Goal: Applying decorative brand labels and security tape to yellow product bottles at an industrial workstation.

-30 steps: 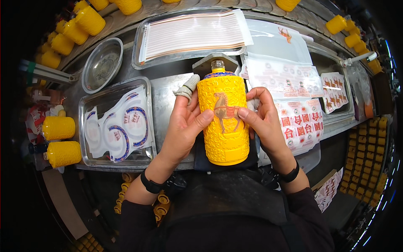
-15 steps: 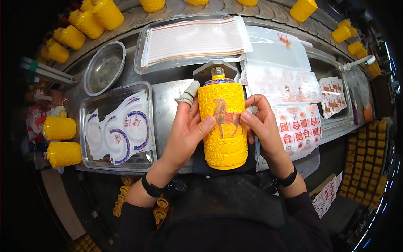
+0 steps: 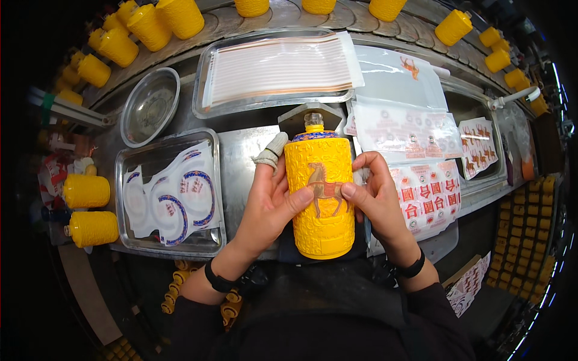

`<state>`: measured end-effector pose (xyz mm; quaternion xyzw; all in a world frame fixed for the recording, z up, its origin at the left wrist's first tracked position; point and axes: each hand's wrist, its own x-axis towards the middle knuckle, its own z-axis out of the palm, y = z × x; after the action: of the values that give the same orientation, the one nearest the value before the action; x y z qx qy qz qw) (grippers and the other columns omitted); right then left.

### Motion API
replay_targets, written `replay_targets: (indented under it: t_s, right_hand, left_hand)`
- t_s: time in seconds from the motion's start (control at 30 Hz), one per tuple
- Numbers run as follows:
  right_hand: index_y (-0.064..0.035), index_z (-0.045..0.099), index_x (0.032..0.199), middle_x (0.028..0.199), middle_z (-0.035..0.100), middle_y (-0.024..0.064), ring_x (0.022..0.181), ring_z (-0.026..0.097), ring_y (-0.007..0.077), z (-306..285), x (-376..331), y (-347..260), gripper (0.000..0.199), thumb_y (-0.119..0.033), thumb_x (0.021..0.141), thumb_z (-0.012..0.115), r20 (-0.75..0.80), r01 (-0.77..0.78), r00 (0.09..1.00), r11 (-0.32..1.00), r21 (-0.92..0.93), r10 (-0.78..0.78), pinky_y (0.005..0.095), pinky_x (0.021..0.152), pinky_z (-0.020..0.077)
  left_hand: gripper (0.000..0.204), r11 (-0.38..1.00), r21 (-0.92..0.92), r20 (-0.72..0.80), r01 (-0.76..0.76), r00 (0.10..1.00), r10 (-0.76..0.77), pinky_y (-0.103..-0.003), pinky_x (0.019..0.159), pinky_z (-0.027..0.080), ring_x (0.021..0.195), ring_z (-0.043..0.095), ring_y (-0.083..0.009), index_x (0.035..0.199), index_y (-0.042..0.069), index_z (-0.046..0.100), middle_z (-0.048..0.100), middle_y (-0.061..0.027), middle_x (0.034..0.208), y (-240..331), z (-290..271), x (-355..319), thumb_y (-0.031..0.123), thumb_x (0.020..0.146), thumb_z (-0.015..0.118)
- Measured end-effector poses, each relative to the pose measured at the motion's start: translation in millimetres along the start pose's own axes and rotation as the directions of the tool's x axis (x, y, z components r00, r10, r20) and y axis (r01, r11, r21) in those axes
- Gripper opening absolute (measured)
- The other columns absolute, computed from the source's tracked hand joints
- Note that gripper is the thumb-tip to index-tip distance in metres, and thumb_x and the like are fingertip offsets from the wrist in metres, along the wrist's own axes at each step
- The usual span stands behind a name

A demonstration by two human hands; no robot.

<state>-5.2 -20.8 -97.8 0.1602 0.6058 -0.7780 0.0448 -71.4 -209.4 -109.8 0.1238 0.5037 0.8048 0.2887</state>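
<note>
Between the two hands, a yellow embossed bottle [image 3: 322,227] is being held, its clear neck pointing away from the body. By the left hand [image 3: 270,195], one side is being gripped, the thumb pressing at the edge of the brown horse picture [image 3: 325,189]; grey fabric [image 3: 271,149] is being worn on a fingertip. By the right hand [image 3: 380,195], the other side is being gripped, the thumb pressing near the horse's hind end; how the fingers behind are curling cannot be told. Left of the hands, blue-banded sheets [image 3: 194,192] are being held in a metal tray [image 3: 208,239], a round bowl [image 3: 150,105] standing beyond it. Right of the hands, red-printed sheets [image 3: 427,195] are being spread out. Ahead of the hands, striped sheets [image 3: 277,69] are being borne by another tray [image 3: 271,104]. Farther ahead, other yellow bottles [image 3: 180,17] are being carried on a conveyor [image 3: 241,30].
</note>
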Motion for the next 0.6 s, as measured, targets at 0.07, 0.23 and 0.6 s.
replay_targets:
  t_s: [0.07,0.23,0.6]
  right_hand:
    - [-0.0047,0.039,0.112,0.099,0.051,0.0044,0.068,0.055,0.0021,0.8,0.1,0.3,0.04,-0.009,0.086,0.07,-0.005,0.018,1.0,0.999,0.03,-0.017,0.0158,0.054,0.043]
    - [-0.0046,0.039,0.112,0.1,0.049,0.0037,0.069,0.055,0.0019,1.6,0.6,0.7,0.04,-0.009,0.086,0.07,-0.001,0.02,1.0,0.999,0.038,-0.02,0.0157,0.055,0.0429]
    - [-0.0049,0.039,0.112,0.1,0.048,0.0026,0.073,0.054,0.0013,1.2,0.8,1.2,0.041,-0.01,0.086,0.07,-0.011,0.037,0.999,0.999,0.034,-0.036,0.0151,0.055,0.0419]
  left_hand:
    - [0.085,1.0,-0.014,-0.002,0.008,1.0,-0.008,-0.04,0.113,0.029,0.139,0.032,-0.0279,0.15,0.0,0.006,0.025,-0.0227,0.151,0.1,0.2,0.7,0.014,0.091,0.065]
    - [0.083,1.0,-0.024,-0.012,0.004,1.0,-0.004,-0.039,0.113,0.028,0.139,0.032,-0.0274,0.151,0.001,0.006,0.024,-0.0217,0.151,-0.4,0.9,0.3,0.013,0.092,0.063]
    - [0.082,1.0,-0.023,-0.01,-0.002,1.0,0.001,-0.039,0.113,0.029,0.139,0.032,-0.0268,0.151,0.002,0.006,0.024,-0.0211,0.152,-2.0,0.7,-0.8,0.012,0.092,0.063]
